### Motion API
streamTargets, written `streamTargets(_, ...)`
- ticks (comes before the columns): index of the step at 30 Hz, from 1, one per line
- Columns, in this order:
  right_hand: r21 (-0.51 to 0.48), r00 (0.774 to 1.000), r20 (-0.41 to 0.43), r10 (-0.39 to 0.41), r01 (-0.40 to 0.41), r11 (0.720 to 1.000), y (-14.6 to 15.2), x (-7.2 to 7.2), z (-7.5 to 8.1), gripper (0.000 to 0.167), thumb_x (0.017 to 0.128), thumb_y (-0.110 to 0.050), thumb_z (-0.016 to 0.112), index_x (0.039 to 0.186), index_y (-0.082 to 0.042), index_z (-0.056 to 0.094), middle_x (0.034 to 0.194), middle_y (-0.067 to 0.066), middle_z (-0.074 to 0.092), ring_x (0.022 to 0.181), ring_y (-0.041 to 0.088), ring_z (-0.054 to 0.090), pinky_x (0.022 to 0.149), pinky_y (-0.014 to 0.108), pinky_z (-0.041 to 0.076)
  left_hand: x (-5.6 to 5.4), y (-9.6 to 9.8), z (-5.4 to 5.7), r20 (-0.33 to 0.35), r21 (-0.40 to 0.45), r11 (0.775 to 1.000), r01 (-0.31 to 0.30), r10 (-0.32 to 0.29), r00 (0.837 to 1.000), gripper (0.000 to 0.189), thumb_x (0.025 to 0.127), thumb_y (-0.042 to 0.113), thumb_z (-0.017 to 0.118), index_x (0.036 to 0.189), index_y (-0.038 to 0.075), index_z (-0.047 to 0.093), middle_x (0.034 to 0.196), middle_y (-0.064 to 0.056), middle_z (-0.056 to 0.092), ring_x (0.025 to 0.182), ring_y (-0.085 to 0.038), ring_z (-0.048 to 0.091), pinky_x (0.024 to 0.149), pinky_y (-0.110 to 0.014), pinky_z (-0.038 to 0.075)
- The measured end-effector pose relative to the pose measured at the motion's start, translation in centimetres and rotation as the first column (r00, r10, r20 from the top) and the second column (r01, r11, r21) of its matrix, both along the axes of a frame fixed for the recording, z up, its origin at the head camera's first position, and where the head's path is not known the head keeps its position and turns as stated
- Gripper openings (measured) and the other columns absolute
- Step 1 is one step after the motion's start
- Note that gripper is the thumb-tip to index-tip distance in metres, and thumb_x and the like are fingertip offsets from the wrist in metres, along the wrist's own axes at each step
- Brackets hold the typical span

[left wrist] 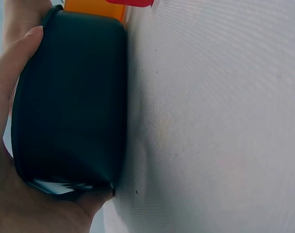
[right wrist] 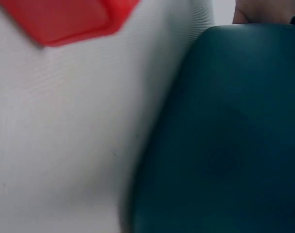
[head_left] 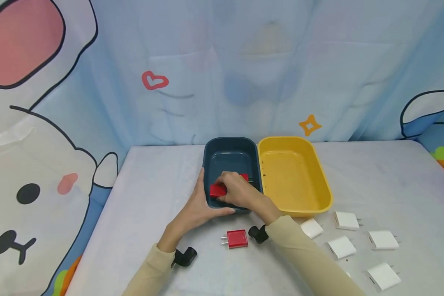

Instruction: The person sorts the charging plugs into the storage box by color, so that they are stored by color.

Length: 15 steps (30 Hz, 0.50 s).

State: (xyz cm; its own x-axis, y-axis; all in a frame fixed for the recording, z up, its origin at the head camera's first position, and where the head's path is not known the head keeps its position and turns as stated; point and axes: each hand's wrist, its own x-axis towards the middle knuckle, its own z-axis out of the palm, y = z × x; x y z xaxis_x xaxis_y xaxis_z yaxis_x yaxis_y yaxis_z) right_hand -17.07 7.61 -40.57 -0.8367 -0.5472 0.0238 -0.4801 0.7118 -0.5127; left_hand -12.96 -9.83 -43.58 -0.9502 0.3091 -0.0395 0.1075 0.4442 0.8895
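While the right hand (head_left: 240, 192) pinches a red plug (head_left: 217, 190) between its fingers, inside the tray (head_left: 229, 159), the left hand (head_left: 198, 206) rests straight-fingered against it; the plug (likely light, hard, slick) suits side gripping.

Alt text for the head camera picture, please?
A person's right hand holds a red charger in a dark blue tray, the left hand against its side. A yellow tray stands beside it; another red charger and white chargers lie on the table.
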Motion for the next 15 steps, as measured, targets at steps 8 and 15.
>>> streamTargets(8,0.037,1.0,0.019,-0.01,0.009,0.999,-0.57,0.26,-0.62,0.041,0.085,-0.008,0.087,0.122,0.003,0.074,0.115,0.014,0.069,0.105,0.028,0.064,0.089,0.037,0.061,0.23,-0.17,-0.09,0.01,0.008,1.0,-0.007,0.007,1.0,0.135,0.081,0.044,0.09,0.168,0.015,-0.009,0.176,-0.007,0.001,0.16,-0.034,0.01,0.124,-0.06,0.024)
streamTargets(15,0.036,1.0,0.001,-0.016,0.016,0.999,-0.5,-0.02,-0.76,0.041,0.085,-0.008,0.088,0.122,0.003,0.074,0.115,0.014,0.069,0.105,0.028,0.064,0.088,0.037,0.061,-0.02,-0.01,-0.07,-0.005,0.006,1.0,-0.002,0.002,1.0,0.134,0.082,0.043,0.089,0.168,0.016,-0.009,0.176,-0.007,0.001,0.16,-0.034,0.011,0.124,-0.061,0.025)
